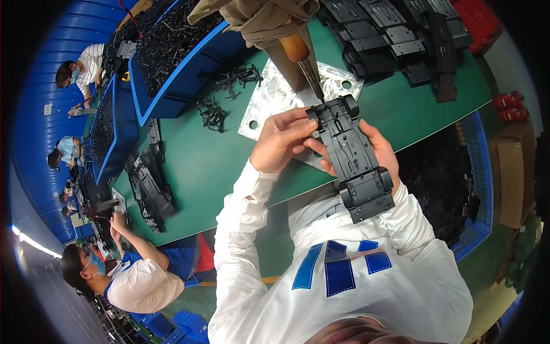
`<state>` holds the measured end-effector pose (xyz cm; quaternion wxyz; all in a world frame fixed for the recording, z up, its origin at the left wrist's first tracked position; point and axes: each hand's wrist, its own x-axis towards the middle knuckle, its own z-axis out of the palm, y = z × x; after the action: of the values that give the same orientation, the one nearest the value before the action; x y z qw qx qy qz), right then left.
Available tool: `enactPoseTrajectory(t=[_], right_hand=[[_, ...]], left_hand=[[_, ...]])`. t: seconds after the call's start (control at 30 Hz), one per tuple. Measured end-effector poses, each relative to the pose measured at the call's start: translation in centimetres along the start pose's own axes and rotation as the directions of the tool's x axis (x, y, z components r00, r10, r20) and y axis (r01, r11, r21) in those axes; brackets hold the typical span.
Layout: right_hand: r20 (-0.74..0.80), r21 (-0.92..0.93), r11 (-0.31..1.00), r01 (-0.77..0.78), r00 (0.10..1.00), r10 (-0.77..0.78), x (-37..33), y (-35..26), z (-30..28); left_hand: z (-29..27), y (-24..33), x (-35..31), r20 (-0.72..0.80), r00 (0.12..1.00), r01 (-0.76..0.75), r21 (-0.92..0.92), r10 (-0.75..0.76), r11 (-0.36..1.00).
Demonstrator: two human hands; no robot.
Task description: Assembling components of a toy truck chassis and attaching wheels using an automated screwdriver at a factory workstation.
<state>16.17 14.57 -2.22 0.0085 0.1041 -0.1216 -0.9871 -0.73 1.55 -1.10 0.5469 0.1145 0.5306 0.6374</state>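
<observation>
over near edge of green rectangular desk point(197, 172): clamping long black plastic chassis point(350, 146) in right hand point(382, 152), pinching its corner with left hand point(279, 142); noting green stretch lower-left of silvery metal plate point(266, 94), blue ribbed wall point(47, 135) beyond.

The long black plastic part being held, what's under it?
The bare right hand lies beneath the black plastic part; its fingertips poke out left. Between, the fingers and the part's underside are hidden.
</observation>
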Motion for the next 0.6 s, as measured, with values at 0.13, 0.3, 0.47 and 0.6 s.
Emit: enactPoseTrajectory(t=[0.13, 0.3, 0.47, 0.6], right_hand=[[0.031, 0.004, 0.999, -0.036, 0.999, 0.036, -0.1, -0.1, -0.6], [0.052, 0.030, 0.998, -0.056, 0.997, 0.054, -0.3, 0.0, -0.2], [-0.028, -0.027, 0.999, 0.029, 0.999, -0.030, -0.5, 0.7, 0.9], [-0.096, -0.157, 0.984, 0.085, 0.990, -0.101, -0.5, 0.8, 1.8]], left_hand=[[0.8, 0.6, -0.5, -0.005, 0.998, -0.060, 0.000, 0.060, 0.998], [0.7, 0.5, -0.9, -0.031, 0.997, -0.078, -0.032, 0.077, 0.996], [0.7, 0.5, -0.9, -0.064, 0.993, -0.097, -0.009, 0.096, 0.995], [0.6, 0.7, -0.8, -0.081, 0.991, -0.107, 0.019, 0.108, 0.994]])
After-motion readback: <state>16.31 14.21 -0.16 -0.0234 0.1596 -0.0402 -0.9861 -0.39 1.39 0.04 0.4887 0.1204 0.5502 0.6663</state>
